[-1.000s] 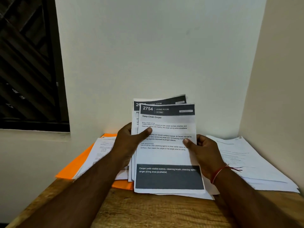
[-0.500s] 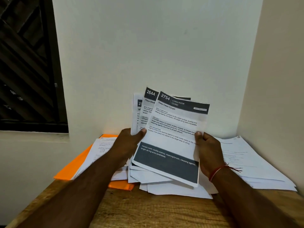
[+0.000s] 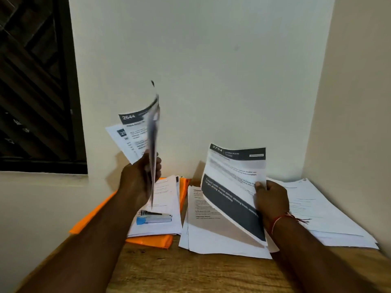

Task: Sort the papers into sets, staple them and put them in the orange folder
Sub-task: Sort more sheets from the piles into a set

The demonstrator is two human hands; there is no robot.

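— Grip, left side?
— Left hand (image 3: 139,182) raised above the orange folder (image 3: 148,242), gripping a fanned bundle of papers (image 3: 135,134), front one headed 2644.
— Right side?
— Right hand (image 3: 271,199) pinching one sheet (image 3: 232,176) headed 2754 by its edge, above the middle pile (image 3: 211,235).
— Folder?
— Lies flat on the bench (image 3: 190,271) at the left, under a stack of papers (image 3: 167,197) with a stapler (image 3: 154,217) on top. Another pile (image 3: 328,210) far right.

"2644" sheet (image 3: 135,132), "2754" sheet (image 3: 234,172)

Matt paper sheets (image 3: 233,174), glossy orange folder (image 3: 148,241), grainy wooden table (image 3: 190,273), metal stapler (image 3: 155,217).
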